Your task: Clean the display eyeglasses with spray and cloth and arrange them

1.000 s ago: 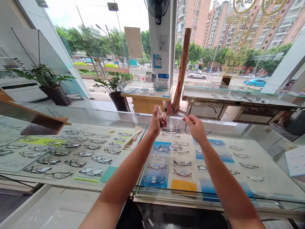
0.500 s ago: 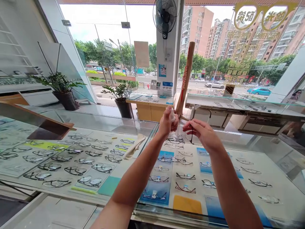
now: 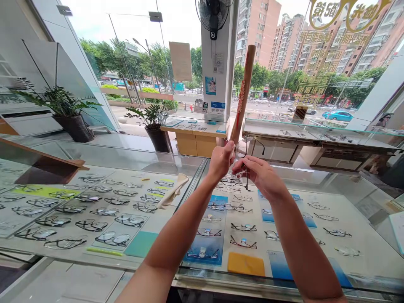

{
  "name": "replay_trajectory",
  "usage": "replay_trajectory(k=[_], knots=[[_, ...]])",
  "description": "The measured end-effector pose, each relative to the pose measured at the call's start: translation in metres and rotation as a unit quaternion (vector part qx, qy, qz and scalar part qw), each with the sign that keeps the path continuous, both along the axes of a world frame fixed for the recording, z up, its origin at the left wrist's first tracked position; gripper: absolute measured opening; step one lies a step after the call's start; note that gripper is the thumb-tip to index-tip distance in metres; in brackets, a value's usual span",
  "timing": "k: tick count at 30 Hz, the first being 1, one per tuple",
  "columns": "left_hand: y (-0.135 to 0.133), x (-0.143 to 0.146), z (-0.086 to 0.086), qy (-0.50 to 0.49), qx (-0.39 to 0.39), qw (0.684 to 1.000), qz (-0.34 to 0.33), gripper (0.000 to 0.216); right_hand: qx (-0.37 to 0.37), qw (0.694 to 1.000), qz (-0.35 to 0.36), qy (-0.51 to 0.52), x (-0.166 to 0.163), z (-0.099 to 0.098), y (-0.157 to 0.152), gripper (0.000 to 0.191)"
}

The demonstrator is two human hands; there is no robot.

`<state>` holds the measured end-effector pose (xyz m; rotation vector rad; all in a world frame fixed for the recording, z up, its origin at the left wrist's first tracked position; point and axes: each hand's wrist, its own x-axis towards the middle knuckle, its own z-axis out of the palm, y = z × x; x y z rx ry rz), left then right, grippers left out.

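Observation:
Both my arms reach out over a glass display counter full of eyeglasses. My left hand is closed around a small white bottle, of which only the tip shows at my thumb. My right hand pinches a pair of thin dark-framed glasses, held up in the air right beside the bottle. One temple arm hangs down below my right fingers. A beige cloth lies on the glass to the left of my hands.
Rows of eyeglass frames lie on trays under the glass, left and right. A yellow pad sits near the front. Potted plants stand behind, with further counters, a leaning wooden post and a wall fan.
Both hands have risen and drawn together. The glasses have come up from near the counter to right beside the bottle in my left hand.

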<state>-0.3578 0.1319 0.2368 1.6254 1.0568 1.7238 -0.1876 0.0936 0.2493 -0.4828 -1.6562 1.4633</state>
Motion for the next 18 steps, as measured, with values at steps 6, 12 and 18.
replay_trajectory(k=[6, 12, 18], knots=[[-0.003, 0.002, 0.001, -0.007, 0.0, 0.999, -0.037, 0.087, 0.003, 0.999, -0.021, 0.028, 0.009, 0.0, 0.009, 0.032], [-0.001, 0.012, -0.009, 0.05, -0.029, 0.994, -0.088, 0.085, -0.014, 0.989, -0.111, 0.094, 0.019, -0.002, 0.029, 0.034], [-0.005, 0.017, -0.016, 0.085, -0.029, 0.987, -0.135, 0.081, -0.003, 0.988, -0.119, 0.102, 0.02, -0.001, 0.03, 0.031]])
